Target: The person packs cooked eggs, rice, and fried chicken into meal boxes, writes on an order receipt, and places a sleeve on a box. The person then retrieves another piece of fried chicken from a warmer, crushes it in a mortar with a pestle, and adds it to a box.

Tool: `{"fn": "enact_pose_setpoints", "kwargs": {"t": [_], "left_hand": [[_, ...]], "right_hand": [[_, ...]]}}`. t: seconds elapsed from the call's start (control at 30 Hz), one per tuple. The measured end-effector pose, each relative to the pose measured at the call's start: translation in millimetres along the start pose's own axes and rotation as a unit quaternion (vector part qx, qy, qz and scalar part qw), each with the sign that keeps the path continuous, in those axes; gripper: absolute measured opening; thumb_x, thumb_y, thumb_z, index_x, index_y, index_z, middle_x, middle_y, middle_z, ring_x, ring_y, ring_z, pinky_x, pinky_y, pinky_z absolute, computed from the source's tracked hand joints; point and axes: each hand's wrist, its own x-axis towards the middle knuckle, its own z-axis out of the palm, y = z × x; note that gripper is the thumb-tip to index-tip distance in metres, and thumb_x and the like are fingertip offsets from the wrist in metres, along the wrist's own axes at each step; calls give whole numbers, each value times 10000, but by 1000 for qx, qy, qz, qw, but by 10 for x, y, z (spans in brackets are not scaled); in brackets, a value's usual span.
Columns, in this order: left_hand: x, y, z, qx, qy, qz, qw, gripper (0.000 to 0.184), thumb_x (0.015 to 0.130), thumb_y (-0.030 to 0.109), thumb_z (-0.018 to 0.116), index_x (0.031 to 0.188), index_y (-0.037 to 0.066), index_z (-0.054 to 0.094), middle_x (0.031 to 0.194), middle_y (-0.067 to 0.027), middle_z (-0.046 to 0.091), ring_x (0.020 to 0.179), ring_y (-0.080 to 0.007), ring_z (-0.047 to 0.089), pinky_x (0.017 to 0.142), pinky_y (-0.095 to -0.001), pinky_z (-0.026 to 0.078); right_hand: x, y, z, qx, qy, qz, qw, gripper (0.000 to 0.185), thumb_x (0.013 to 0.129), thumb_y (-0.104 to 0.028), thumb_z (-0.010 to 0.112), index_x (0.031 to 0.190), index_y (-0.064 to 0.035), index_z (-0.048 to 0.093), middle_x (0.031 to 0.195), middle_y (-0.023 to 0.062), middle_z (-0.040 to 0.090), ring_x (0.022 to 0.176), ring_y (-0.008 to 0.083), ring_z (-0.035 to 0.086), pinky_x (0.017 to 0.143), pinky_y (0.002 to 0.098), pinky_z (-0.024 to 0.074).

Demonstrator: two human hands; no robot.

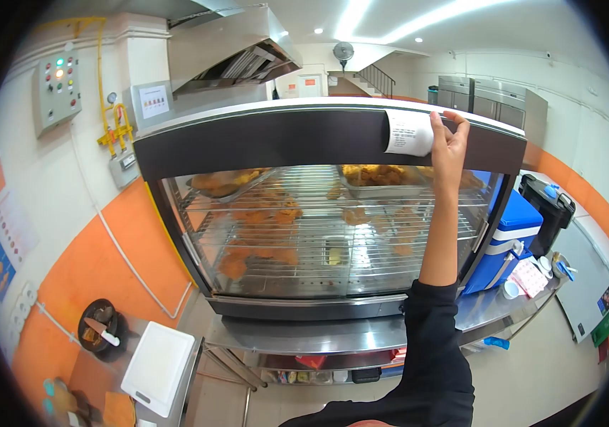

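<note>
My right hand is raised to the upper right of a food warmer cabinet, its arm in a black sleeve. Between thumb and fingers it grips a curled white receipt with small dark print. The paper lies against the cabinet's dark top band. Behind the glass, wire racks carry orange-brown fried pieces. Metal trays of food sit on the upper level, one tray near the middle. My left hand is out of view.
At the lower left are a white cutting board and a black pan with a knife across it. A blue cooler and a black bin stand right of the cabinet. A steel counter runs underneath.
</note>
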Motion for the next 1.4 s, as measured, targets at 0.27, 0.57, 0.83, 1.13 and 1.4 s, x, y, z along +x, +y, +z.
{"fn": "enact_pose_setpoints", "kwargs": {"t": [0.27, 0.57, 0.83, 1.13, 1.4], "left_hand": [[-92, -355, 12, -16, 29, -55, 998, 238, 852, 215, 559, 1066, 114, 581, 964, -77, 644, 848, -231, 635, 717, -367, 536], [-875, -1720, -115, -19, 73, -214, 974, 274, 863, 230, 553, 1108, 110, 570, 983, -76, 642, 856, -226, 632, 727, -359, 540], [-2394, -3453, -232, 0, 91, -437, 895, 305, 872, 244, 548, 1145, 108, 561, 999, -75, 640, 863, -222, 630, 735, -353, 543], [-4138, -4366, -42, 220, 130, -400, 880, 341, 883, 259, 542, 1186, 105, 550, 1017, -73, 638, 871, -216, 627, 745, -345, 546], [-3873, -3902, 84, -142, 346, -752, 543, 251, 862, 225, 583, 1075, 100, 624, 992, -86, 666, 803, -236, 651, 682, -334, 538]], "right_hand": [[-750, -183, 439, 51, 66, -151, 985, 169, 921, -79, 598, 1080, -50, 546, 843, 30, 597, 709, 53, 545, 558, 176, 411], [-2572, -1381, 1605, 207, -56, -149, 965, 134, 939, -33, 554, 1039, -24, 643, 990, 79, 640, 749, 60, 596, 507, 163, 458], [-4334, -3059, 2287, 350, -158, -103, 918, 140, 945, -32, 548, 1049, -3, 636, 1018, 72, 631, 791, 71, 602, 567, 161, 474], [-6036, -4446, 2821, 460, -289, 7, 840, 193, 910, 14, 549, 1062, -10, 666, 990, 139, 659, 863, 169, 611, 652, 225, 472], [-9493, -4154, 1926, 368, -775, 54, 511, 281, 799, 32, 589, 1059, -52, 650, 1036, 181, 639, 995, 365, 595, 864, 392, 467]]}}
